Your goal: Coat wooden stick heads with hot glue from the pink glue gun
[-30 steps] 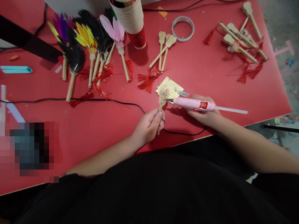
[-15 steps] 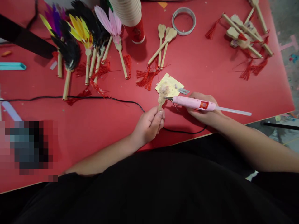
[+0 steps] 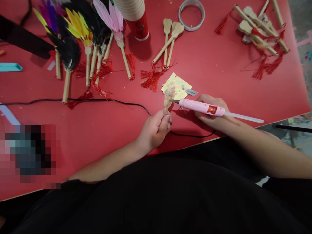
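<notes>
My left hand (image 3: pixel 156 130) is closed round the lower end of a wooden fan handle (image 3: pixel 168 97), whose wide head carries a rough, whitish-brown coating. In my right hand (image 3: pixel 212 110) is a pink hot glue gun (image 3: pixel 195 106), with a clear glue stick (image 3: pixel 243 117) poking out at its back. The gun's metal tip is at the side of the handle's head, seemingly touching it. Beneath the head lies a yellow paper square (image 3: pixel 179 85) with specks on it, and a small grey blade (image 3: pixel 191 92) rests at its right corner.
Feathered fans (image 3: pixel 89 48) stand in a group at the left, near stacked paper cups (image 3: pixel 136 22). Bare wooden handles (image 3: pixel 168 42) with red tassels lie beyond the paper, beside a tape roll (image 3: pixel 191 15). More handles (image 3: pixel 263 31) are heaped at right. A black cord (image 3: pixel 97 100) crosses the red table.
The view has shifted slightly, so the table items sit a little higher in it. Both hands keep their grips, and the glue gun tip stays at the handle's head.
</notes>
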A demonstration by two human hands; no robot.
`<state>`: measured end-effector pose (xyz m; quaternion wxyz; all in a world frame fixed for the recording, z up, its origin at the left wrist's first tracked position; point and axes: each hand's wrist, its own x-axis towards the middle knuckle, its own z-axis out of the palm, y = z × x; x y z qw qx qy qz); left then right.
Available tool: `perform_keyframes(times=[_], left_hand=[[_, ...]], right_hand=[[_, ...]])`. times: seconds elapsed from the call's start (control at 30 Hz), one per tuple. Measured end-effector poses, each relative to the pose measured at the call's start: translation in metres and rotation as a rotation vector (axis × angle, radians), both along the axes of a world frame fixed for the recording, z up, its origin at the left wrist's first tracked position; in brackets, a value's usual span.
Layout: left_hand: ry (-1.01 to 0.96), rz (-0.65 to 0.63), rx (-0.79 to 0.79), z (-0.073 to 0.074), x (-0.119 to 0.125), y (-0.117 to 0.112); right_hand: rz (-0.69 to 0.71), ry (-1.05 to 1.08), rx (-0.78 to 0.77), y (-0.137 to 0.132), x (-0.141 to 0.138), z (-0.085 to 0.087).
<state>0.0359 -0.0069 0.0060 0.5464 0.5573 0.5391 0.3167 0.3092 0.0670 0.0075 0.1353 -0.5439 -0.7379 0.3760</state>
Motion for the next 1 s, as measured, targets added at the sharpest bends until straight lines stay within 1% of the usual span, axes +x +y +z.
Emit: perform_keyframes(times=[0.2,0.37,0.53,0.83,1.0], left_hand=[[0.008,-0.018,0.002,0.0001,-0.0002,0.0012],[0.018,-0.036,0.006,0.001,-0.0001,0.0022],[0.031,-0.048,0.009,0.002,-0.0008,0.002],[0.035,-0.068,0.027,-0.0003,-0.0023,0.003],[0.047,-0.085,0.038,-0.0008,-0.0026,0.0032]], right_hand=[[0.003,-0.017,-0.046,0.0013,-0.0033,0.0042],[-0.003,-0.029,0.002,0.0004,-0.0036,0.001],[0.016,-0.05,-0.003,-0.0002,-0.0022,-0.0007],[-0.005,-0.023,0.02,-0.0007,-0.0051,0.0027],[-0.009,-0.043,0.021,-0.0006,-0.0055,0.0036]])
